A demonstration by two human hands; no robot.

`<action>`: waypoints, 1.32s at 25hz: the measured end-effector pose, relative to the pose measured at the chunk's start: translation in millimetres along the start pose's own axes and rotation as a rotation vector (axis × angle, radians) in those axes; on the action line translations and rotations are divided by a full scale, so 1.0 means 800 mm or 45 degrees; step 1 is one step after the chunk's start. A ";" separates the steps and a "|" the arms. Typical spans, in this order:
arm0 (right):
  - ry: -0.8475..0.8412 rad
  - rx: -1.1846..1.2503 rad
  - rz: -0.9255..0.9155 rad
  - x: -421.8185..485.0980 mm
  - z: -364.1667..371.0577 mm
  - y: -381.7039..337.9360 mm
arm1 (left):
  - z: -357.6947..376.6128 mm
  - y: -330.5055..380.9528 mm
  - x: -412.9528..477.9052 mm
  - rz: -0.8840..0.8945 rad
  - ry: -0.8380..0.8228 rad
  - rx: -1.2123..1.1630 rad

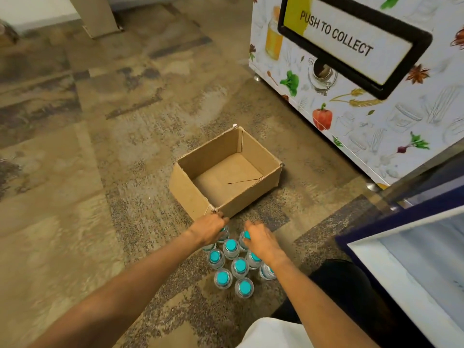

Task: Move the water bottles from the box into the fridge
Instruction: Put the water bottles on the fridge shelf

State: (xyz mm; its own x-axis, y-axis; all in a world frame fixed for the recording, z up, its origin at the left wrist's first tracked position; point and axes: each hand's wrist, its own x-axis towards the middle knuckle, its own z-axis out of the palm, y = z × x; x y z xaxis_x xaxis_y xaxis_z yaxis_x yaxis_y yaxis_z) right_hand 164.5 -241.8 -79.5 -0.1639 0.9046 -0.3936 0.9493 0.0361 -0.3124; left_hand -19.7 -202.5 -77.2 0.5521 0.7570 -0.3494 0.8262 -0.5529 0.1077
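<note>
Water bottles (pixel 231 246), teal caps, stand clustered on carpet floor (pixel 100 172), outside cardboard box (pixel 190 194), just beside its near corner. Left hand (pixel 209 228) curled over top of far-left bottle; right hand (pixel 261 241) grips far-right bottle's cap. Open fridge (pixel 411 249) at right.

Ten clear plastic water bottles with turquoise caps (pixel 231 247) at lower centre of the frame, some part hidden, one open brown cardboard box (pixel 188 194) at centre, one white vending machine printed with vegetables (pixel 376 126) upper right, two bare hands, left hand (pixel 209 228), right hand (pixel 261 241)
</note>
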 end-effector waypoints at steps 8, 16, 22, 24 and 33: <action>0.135 0.088 -0.048 -0.006 -0.055 0.024 | -0.044 0.028 0.008 0.039 0.216 -0.104; 0.354 0.165 -0.050 -0.053 -0.197 0.075 | -0.191 0.084 0.034 0.256 0.540 -0.245; 0.618 0.115 0.005 -0.184 -0.339 0.103 | -0.317 0.174 0.016 0.462 0.740 -0.284; 0.708 0.147 0.050 -0.240 -0.380 0.113 | -0.355 0.210 0.004 0.589 0.743 -0.319; 1.068 0.005 0.316 -0.484 -0.517 0.175 | -0.509 0.396 -0.027 1.064 0.655 -0.114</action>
State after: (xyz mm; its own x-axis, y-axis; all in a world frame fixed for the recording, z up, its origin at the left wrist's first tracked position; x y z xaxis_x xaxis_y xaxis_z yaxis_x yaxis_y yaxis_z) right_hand 471.6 -411.7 386.6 0.3006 0.9003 0.3147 0.9300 -0.2035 -0.3059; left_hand 275.6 -252.1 343.4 0.9261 0.2055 0.3166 0.1416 -0.9667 0.2133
